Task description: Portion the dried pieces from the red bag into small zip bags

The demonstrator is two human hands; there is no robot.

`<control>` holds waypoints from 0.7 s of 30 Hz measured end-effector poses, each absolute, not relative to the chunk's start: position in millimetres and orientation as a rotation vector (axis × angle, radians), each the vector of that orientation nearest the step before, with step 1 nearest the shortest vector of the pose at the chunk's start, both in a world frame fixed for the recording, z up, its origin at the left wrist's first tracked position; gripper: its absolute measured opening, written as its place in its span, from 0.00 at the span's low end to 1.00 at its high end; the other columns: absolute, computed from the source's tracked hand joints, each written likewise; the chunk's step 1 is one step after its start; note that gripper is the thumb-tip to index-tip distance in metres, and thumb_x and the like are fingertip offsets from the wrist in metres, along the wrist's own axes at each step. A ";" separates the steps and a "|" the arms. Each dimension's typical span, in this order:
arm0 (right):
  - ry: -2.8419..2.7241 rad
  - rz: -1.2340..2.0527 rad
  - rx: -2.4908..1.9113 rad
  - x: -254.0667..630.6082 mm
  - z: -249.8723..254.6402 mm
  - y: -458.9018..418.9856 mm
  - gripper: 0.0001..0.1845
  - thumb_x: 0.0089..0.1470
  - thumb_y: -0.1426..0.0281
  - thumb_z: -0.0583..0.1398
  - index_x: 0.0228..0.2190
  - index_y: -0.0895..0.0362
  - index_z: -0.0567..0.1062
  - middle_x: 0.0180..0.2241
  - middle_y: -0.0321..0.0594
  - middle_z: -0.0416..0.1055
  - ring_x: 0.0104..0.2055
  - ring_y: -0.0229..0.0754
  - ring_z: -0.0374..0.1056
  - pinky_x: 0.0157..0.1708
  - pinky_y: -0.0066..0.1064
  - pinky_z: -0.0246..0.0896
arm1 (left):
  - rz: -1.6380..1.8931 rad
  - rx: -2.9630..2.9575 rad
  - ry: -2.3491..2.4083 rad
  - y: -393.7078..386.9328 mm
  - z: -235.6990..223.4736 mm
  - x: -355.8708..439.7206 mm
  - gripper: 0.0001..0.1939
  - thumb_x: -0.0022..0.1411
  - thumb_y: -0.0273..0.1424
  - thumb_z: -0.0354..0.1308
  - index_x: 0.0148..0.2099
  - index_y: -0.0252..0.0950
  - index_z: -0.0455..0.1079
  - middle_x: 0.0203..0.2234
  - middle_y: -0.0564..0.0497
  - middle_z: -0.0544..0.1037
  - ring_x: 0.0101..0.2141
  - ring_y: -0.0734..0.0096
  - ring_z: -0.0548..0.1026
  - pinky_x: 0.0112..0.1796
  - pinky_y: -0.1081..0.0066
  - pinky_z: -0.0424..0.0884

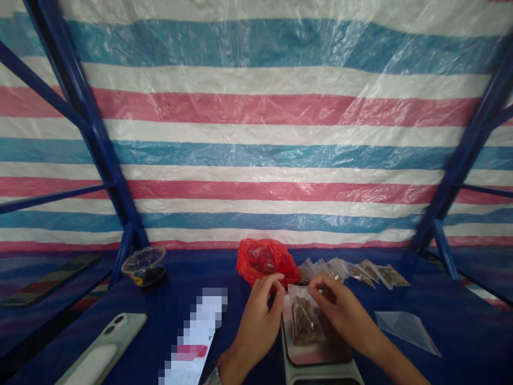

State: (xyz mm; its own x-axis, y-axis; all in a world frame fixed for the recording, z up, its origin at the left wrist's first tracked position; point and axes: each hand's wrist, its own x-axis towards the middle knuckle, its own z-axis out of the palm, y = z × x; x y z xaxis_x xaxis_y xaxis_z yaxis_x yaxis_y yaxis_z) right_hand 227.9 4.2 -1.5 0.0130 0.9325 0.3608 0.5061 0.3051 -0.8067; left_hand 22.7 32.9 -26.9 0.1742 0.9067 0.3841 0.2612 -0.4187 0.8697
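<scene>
A clear zip bag (303, 323) with brown dried pieces inside lies on the dark plate of a kitchen scale (294, 357), its mouth toward the far side. My right hand (340, 310) pinches the bag's upper right corner between thumb and fingertips. Just left of the bag is my left hand (256, 321), its fingers bent and the thumb apart from the index finger, with nothing seen between them. Beyond my left fingertips stands an open red plastic bag (250, 272); its contents are hard to make out.
Several filled zip bags (360, 272) lie in a row at the back right. A flat zip bag (409, 329) is on the blue table (192, 267) at right. Left are a phone (116, 342), a blurred-out bright screen (200, 331) and a clear bowl (145, 267) with dark contents.
</scene>
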 end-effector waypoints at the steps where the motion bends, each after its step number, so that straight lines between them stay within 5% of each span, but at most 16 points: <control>1: -1.589 0.651 -1.286 226.3 1.5 3.7 0.13 0.60 0.57 0.61 0.30 0.52 0.77 0.30 0.37 0.77 0.31 0.44 0.72 0.33 0.33 0.68 | 1.246 1.756 1.097 31.5 -27.3 25.8 0.17 0.71 0.41 0.56 0.55 0.40 0.76 0.46 0.45 0.81 0.47 0.57 0.77 0.52 0.59 0.71; 6: -1.348 0.860 -1.144 218.4 4.3 2.6 0.22 0.51 0.48 0.69 0.38 0.51 0.77 0.31 0.37 0.79 0.34 0.46 0.75 0.34 0.34 0.71 | 1.141 1.662 0.999 27.1 -24.7 37.5 0.21 0.71 0.47 0.53 0.42 0.38 0.80 0.37 0.46 0.80 0.39 0.59 0.77 0.42 0.64 0.71; 21: -1.158 0.838 -1.044 215.1 -0.2 2.1 0.27 0.48 0.51 0.73 0.40 0.48 0.67 0.26 0.27 0.73 0.25 0.38 0.67 0.25 0.28 0.60 | 1.219 1.696 1.020 29.4 -18.2 40.0 0.19 0.71 0.45 0.54 0.38 0.37 0.79 0.34 0.48 0.81 0.37 0.61 0.77 0.40 0.67 0.69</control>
State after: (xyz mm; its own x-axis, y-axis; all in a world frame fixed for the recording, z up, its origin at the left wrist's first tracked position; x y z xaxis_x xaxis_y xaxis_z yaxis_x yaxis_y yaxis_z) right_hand 215.1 2.1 -0.2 0.2183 0.9263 0.3070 -0.0020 0.3150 -0.9491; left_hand 40.0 29.4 -18.2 0.2125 0.9218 0.3241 0.1570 -0.3596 0.9198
